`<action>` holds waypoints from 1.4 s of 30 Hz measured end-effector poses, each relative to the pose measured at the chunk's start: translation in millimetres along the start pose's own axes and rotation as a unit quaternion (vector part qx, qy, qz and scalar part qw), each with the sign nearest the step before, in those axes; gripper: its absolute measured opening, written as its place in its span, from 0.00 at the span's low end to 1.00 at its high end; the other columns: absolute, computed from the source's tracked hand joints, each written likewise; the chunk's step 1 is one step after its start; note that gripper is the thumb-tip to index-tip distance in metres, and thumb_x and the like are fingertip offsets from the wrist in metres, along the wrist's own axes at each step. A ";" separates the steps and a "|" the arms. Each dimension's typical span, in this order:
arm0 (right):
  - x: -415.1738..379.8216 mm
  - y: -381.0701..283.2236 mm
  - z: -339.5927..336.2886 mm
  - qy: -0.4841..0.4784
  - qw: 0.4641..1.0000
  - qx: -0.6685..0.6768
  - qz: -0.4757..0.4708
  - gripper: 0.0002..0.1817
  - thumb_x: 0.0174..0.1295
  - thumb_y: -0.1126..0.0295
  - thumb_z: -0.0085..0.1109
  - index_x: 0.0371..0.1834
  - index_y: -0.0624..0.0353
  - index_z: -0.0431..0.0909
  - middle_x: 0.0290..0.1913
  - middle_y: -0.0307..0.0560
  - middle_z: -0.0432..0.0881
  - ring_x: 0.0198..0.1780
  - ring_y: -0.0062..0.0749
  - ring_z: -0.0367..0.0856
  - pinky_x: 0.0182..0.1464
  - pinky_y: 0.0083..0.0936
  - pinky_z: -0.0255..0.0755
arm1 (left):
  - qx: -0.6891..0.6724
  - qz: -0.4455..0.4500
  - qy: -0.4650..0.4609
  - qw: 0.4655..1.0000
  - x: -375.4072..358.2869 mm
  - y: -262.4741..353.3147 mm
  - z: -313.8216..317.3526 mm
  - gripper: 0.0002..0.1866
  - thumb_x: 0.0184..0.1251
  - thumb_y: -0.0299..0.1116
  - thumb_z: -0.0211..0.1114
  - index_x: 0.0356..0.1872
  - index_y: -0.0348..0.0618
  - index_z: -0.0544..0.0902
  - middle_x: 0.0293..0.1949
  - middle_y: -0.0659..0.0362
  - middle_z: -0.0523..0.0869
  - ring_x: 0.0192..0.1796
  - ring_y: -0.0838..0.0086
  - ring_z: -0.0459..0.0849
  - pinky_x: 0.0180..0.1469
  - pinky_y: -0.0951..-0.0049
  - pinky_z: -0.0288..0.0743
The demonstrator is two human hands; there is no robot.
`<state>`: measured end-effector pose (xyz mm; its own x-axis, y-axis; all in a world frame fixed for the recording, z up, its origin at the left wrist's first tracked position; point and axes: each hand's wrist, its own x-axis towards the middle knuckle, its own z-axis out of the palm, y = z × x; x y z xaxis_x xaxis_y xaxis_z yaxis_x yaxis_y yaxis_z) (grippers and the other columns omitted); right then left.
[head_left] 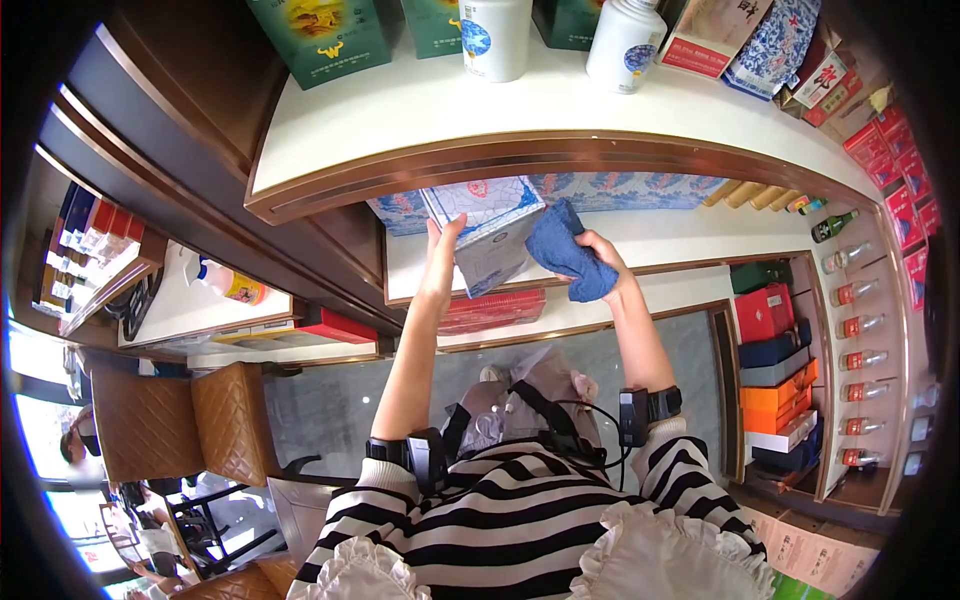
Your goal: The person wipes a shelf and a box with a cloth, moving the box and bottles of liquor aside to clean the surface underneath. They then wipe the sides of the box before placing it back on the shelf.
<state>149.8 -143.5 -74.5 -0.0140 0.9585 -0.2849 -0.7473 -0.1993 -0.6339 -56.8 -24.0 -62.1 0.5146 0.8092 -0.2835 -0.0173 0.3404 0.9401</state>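
A white and blue patterned box (492, 252) is held tilted in front of the shelf below the upper ledge. My left hand (440, 255) grips its left side, with the thumb on the near face. In my right hand (602, 257) is a bunched dark blue cloth (562, 245), which meets the box's right side. Behind them, a row of blue and white patterned boxes (640, 190) lines the back of the same shelf (650, 232).
Above, a white ledge (400, 125) carries green boxes (335, 40) and white bottles (497, 40). A red box (492, 312) lies below my hands. On the right are stacked coloured boxes (778, 395) and several small bottles (862, 358). Brown chairs (235, 420) stand left.
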 end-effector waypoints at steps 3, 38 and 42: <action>-9.0 3.7 9.2 -0.011 1.000 -0.026 0.005 0.16 0.51 0.66 0.47 0.36 0.69 0.69 0.25 0.50 0.75 0.22 0.31 0.75 0.25 0.22 0.71 | -0.073 0.050 -0.033 0.996 11.5 -0.2 -9.7 0.36 0.51 0.51 0.53 0.59 0.43 0.57 0.59 0.53 0.59 0.62 0.64 0.53 0.62 0.62 0.41; 25.6 31.4 37.1 0.311 0.905 -0.107 -0.269 0.14 0.56 0.66 0.48 0.43 0.63 0.66 0.33 0.42 0.71 0.31 0.21 0.67 0.35 0.18 0.63 | 0.492 0.186 0.156 0.836 6.2 82.8 12.3 0.25 0.53 0.50 0.55 0.46 0.41 0.73 0.49 0.46 0.73 0.51 0.56 0.71 0.52 0.64 0.63; 43.1 13.5 85.3 0.273 0.841 -0.155 -0.440 0.13 0.57 0.67 0.49 0.41 0.65 0.65 0.34 0.43 0.71 0.34 0.26 0.67 0.39 0.21 0.63 | 0.570 0.337 0.145 0.735 27.2 68.8 17.8 0.25 0.52 0.51 0.55 0.45 0.43 0.74 0.44 0.45 0.74 0.47 0.53 0.71 0.49 0.59 0.64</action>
<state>82.5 -87.5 -34.0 0.8246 0.5431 0.1583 -0.0986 0.4135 -0.9051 -28.8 12.9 -1.8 0.5117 0.7345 0.4458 0.6300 -0.6735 0.3865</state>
